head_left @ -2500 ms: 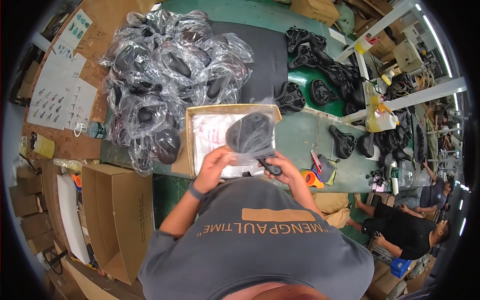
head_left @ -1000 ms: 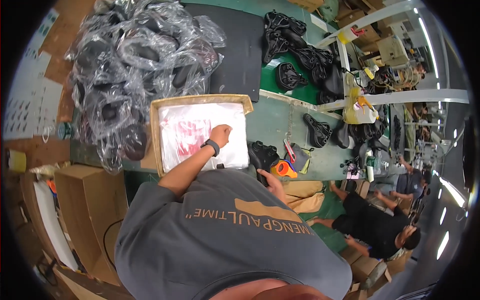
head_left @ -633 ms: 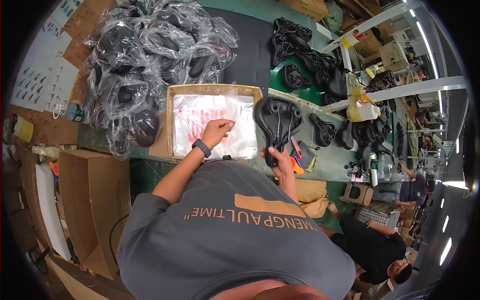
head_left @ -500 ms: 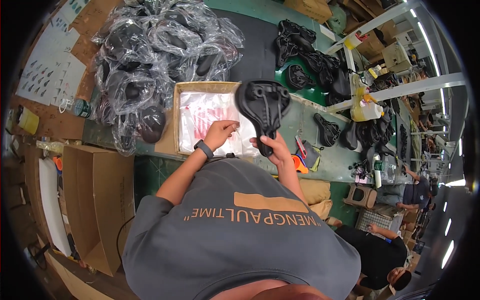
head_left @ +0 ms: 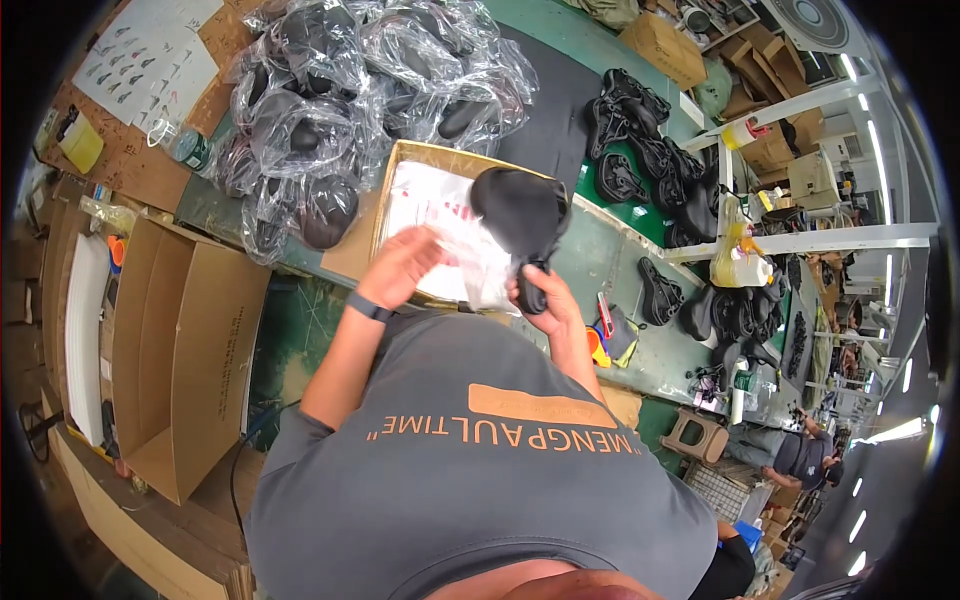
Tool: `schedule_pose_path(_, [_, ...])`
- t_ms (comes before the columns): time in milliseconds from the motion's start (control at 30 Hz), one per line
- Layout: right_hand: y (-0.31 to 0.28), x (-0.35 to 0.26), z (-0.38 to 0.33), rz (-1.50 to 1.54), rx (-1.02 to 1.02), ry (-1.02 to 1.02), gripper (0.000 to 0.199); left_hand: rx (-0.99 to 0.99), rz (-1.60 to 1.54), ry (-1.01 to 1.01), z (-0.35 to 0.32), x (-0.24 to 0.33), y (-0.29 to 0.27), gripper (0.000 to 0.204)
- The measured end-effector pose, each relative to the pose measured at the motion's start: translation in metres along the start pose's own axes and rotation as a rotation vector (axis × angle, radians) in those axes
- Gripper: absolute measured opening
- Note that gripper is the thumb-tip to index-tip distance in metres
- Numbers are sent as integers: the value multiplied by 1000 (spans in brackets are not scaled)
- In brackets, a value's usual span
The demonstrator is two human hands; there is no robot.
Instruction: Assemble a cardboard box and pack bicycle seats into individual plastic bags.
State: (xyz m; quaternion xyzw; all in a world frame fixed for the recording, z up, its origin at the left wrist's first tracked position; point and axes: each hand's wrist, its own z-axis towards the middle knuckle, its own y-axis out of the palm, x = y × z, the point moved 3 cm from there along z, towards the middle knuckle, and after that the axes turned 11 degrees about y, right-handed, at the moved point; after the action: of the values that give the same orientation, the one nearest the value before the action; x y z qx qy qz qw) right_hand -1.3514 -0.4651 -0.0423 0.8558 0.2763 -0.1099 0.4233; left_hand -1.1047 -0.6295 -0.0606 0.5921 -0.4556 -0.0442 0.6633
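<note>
My right hand [head_left: 548, 302] grips a black bicycle saddle [head_left: 520, 212] by its narrow nose. The saddle's wide end points away from me, over the right side of a shallow cardboard box [head_left: 384, 212]. My left hand [head_left: 402, 266] is over the box's near left part, its fingers slightly blurred and closed on a clear plastic bag [head_left: 470, 258]. The bag's loose film reaches right toward the saddle's nose. More flat bags with red print [head_left: 420, 190] lie in the box, partly hidden by my hand and the saddle.
Saddles wrapped in clear plastic [head_left: 310, 120] are heaped at the back left. Bare black saddles [head_left: 625, 130] lie at the back right. A red cutter [head_left: 605, 314] and an orange tape dispenser [head_left: 597, 347] lie right of my hand. A large open carton [head_left: 205, 350] stands left.
The saddle has turned from its ribbed underside to show its smooth top. My left hand has moved left, with plastic film now spread between it and the saddle. The view has shifted.
</note>
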Motion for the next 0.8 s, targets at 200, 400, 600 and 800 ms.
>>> schedule_pose_path(200, [12, -1, -37, -183, -164, -227, 52, 141, -76, -88, 10, 40, 1, 23])
schedule_pose_path(400, [44, 8, -42, -1575, 561, -522, 108, 119, 736, 419, 32, 20, 70, 20])
schedule_pose_path(600, [-15, 16, -4, -372, 352, -183, 96, -639, 714, 225, -18, 2, 139, 22])
schedule_pose_path(800, [47, -32, -30, -866, 110, -562, 101, -211, 779, 218, 34, -32, 119, 77])
